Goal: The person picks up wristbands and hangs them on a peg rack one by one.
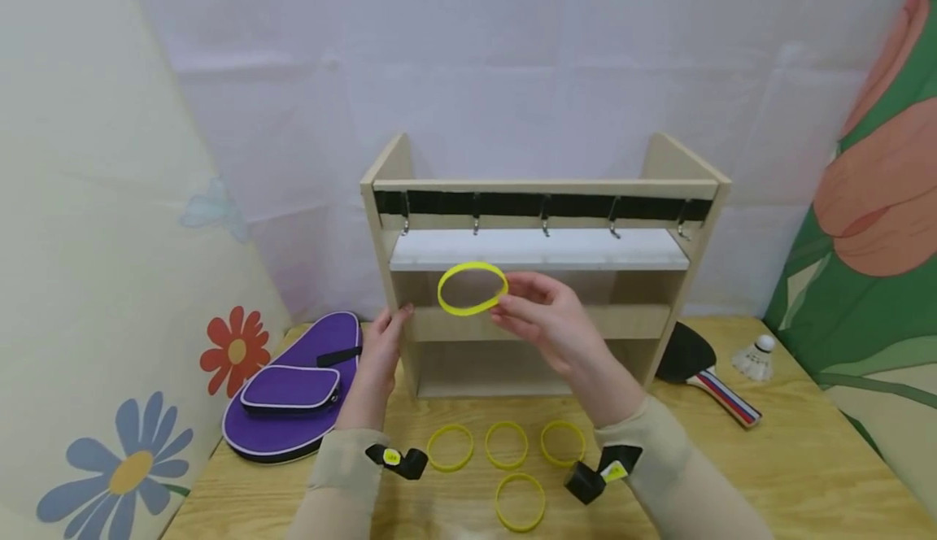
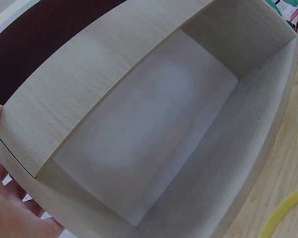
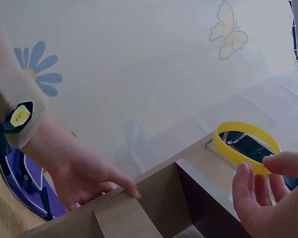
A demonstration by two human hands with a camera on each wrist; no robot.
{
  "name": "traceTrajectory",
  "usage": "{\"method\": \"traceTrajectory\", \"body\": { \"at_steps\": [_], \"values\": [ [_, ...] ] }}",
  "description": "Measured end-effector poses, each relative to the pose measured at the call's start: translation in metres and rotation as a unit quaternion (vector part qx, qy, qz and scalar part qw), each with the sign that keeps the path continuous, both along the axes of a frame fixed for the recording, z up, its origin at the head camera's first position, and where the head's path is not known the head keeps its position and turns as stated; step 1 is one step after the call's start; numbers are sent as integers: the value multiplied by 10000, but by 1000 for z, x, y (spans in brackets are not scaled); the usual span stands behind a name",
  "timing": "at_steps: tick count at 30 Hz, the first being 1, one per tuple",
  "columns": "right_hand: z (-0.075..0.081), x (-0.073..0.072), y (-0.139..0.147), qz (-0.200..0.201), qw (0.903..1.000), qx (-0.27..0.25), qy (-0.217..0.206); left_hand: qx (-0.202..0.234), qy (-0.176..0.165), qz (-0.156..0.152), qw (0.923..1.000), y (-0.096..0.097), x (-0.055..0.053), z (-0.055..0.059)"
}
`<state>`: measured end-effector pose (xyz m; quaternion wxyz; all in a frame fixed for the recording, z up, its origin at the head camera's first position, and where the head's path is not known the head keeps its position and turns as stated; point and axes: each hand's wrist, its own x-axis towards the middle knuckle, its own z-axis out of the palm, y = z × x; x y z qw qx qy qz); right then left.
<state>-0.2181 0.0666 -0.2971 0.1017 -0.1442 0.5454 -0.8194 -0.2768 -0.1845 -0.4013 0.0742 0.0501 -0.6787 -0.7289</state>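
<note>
My right hand pinches a thin yellow ring between thumb and fingertips, up in front of the wooden shelf. In the right wrist view the ring tilts near the hook strip. With my left hand I grip the shelf's left side panel; the thumb lies on the front edge and the fingers go round the outside, as the left wrist view shows. The wooden shelf stands upright on the table. Small metal hooks hang in a row from its black strip, and no ring hangs on them.
Several more yellow rings lie on the wooden table before the shelf. To the left is a purple paddle case. A table tennis paddle and a shuttlecock lie on the right. Behind hangs a white cloth.
</note>
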Motion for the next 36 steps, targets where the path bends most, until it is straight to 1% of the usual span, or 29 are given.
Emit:
{"method": "traceTrajectory", "body": {
  "at_steps": [10, 17, 22, 29, 36],
  "values": [
    [8, -4, -23, -63, 9997, -119, -198, 42, -2, -110, 9999, -2, 0, 0],
    [18, -1, -40, -129, 9991, -346, -198, 86, 58, -48, 9999, -1, 0, 0],
    [23, 0, -50, -199, 9987, -409, -213, 131, 10, -16, 9999, 0, 1, 0],
    [26, -4, -60, -200, 9982, -517, -243, 87, -90, 152, 9998, 2, 1, 0],
    [26, -12, -70, -378, 9962, -707, -338, 130, -16, 183, 9997, 2, 1, -2]
  ]
}}
